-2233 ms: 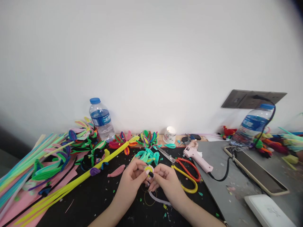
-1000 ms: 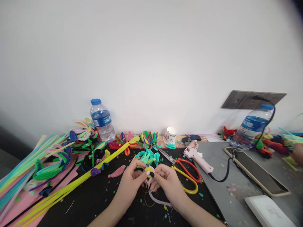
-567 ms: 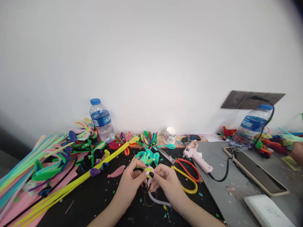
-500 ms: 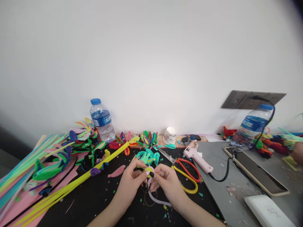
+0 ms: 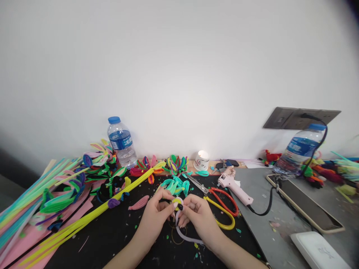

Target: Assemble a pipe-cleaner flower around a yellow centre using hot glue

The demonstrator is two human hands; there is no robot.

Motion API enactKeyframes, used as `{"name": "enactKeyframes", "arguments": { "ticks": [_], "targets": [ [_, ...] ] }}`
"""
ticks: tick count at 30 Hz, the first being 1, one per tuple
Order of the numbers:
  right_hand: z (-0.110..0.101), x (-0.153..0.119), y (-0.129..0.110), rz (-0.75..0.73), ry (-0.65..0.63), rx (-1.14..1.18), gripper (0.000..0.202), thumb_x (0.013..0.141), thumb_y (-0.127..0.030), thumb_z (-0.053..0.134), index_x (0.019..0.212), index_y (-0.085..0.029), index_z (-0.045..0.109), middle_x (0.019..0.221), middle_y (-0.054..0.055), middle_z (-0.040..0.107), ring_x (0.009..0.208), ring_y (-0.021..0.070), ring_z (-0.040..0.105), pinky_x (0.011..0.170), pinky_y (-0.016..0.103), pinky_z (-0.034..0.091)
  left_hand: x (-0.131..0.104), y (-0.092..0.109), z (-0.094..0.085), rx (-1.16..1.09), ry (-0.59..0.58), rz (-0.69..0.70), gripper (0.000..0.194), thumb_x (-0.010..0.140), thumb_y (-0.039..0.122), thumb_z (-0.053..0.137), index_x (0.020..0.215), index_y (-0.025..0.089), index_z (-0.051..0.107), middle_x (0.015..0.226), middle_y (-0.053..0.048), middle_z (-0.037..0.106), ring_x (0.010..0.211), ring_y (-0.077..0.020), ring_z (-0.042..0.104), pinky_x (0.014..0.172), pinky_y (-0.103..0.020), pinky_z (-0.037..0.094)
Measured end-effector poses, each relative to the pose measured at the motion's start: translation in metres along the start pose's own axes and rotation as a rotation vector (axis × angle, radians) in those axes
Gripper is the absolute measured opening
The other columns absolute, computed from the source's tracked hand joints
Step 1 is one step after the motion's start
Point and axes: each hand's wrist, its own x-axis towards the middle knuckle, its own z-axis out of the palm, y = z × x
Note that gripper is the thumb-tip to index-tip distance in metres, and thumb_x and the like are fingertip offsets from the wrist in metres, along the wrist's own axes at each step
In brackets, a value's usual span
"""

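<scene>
Low in the middle of the view, my left hand (image 5: 160, 209) pinches a small coiled pipe cleaner piece (image 5: 177, 202), yellow with a pale lilac edge. The thumb and fingers of my right hand (image 5: 193, 213) close on the same piece from the other side, partly hiding it. From it a pale lilac pipe cleaner (image 5: 183, 235) curves down and passes under my right hand. Just beyond my fingers lie turquoise pipe cleaner petals (image 5: 177, 185). A pink petal (image 5: 139, 203) rests left of my left hand.
Scissors (image 5: 221, 205) with red and yellow handles lie right of my hands, near a pink glue gun (image 5: 235, 186). A paper cup (image 5: 202, 160) and a water bottle (image 5: 121, 144) stand by the wall. Yellow pipe cleaners (image 5: 92, 215) stretch along the left. A phone (image 5: 305, 203) lies right.
My hands keep almost the same pose around the coiled piece. At the right edge, another person's hand has gone out of view.
</scene>
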Motion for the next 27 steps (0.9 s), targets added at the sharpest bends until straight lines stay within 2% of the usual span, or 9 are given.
{"name": "enactKeyframes", "arguments": {
  "ticks": [27],
  "targets": [
    [-0.0007, -0.0008, 0.0007, -0.003, -0.001, -0.031, 0.037, 0.067, -0.046, 0.070, 0.069, -0.014, 0.050, 0.057, 0.001, 0.065, 0.043, 0.0104, 0.059, 0.045, 0.020, 0.047, 0.0013, -0.0038, -0.0018, -0.005, -0.004, -0.019, 0.023, 0.067, 0.028, 0.070, 0.069, 0.016, 0.051, 0.089, 0.000, 0.046, 0.051, -0.0062, 0.052, 0.044, -0.020, 0.038]
  ]
}}
